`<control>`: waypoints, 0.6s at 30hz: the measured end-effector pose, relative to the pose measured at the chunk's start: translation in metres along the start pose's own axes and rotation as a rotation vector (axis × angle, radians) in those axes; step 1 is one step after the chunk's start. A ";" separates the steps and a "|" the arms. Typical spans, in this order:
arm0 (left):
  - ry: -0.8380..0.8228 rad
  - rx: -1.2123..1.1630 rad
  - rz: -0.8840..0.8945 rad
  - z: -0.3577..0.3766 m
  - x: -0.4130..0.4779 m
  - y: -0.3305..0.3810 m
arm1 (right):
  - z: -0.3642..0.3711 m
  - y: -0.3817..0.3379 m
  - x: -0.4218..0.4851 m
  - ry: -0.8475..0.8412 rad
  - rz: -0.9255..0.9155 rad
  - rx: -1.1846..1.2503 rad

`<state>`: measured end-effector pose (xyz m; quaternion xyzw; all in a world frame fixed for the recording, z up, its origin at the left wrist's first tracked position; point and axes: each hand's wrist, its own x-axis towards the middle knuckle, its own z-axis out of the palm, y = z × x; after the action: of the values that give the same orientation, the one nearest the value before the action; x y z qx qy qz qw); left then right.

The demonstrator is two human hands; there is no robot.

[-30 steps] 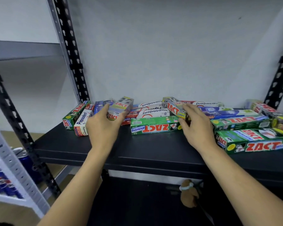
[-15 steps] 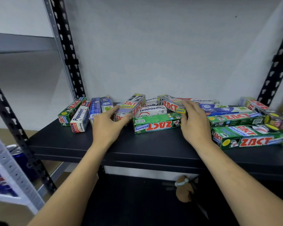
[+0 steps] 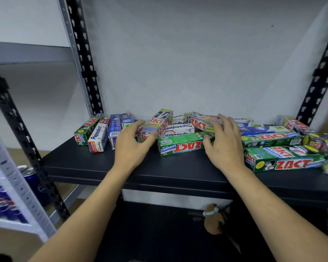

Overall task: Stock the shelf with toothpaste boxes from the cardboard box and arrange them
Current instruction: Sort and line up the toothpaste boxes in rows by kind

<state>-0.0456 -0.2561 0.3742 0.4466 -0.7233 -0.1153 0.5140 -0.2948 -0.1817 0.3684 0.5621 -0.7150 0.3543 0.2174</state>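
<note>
A: Where are the toothpaste boxes?

B: On the shelf (image 3: 102, 165). There's a neat row (image 3: 100, 132) at the left; the rest lie jumbled.

A: Hands?

B: The left hand (image 3: 130, 143) grips a tilted grey Smokers box (image 3: 158, 122). The right hand (image 3: 224, 146) lies spread-fingered over a second Smokers box (image 3: 200, 123), thumb by the green Whitening box (image 3: 180, 146).

A: Advice?

B: Lift the grey one clear, turn it parallel and butt it against the row.

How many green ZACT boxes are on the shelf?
4 green boxes: far-left box, centre box, right rear box, right front box. Blurred right edge may hide more.
</note>
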 end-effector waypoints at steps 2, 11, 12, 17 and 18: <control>0.004 0.010 0.030 -0.005 -0.003 -0.002 | -0.001 -0.002 -0.003 0.001 -0.038 -0.001; 0.073 0.318 0.226 -0.075 0.008 -0.052 | -0.004 -0.020 -0.016 0.007 -0.218 0.095; 0.077 0.338 0.214 -0.083 0.013 -0.060 | -0.003 -0.026 -0.018 -0.005 -0.219 0.125; 0.089 0.269 -0.006 -0.113 0.032 -0.102 | 0.005 -0.071 -0.009 -0.079 -0.289 0.248; 0.091 0.234 -0.073 -0.115 0.036 -0.109 | 0.007 -0.081 -0.004 -0.089 -0.309 0.259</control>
<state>0.1070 -0.3122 0.3802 0.5343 -0.6909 -0.0285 0.4861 -0.2161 -0.1941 0.3820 0.7036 -0.5777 0.3803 0.1632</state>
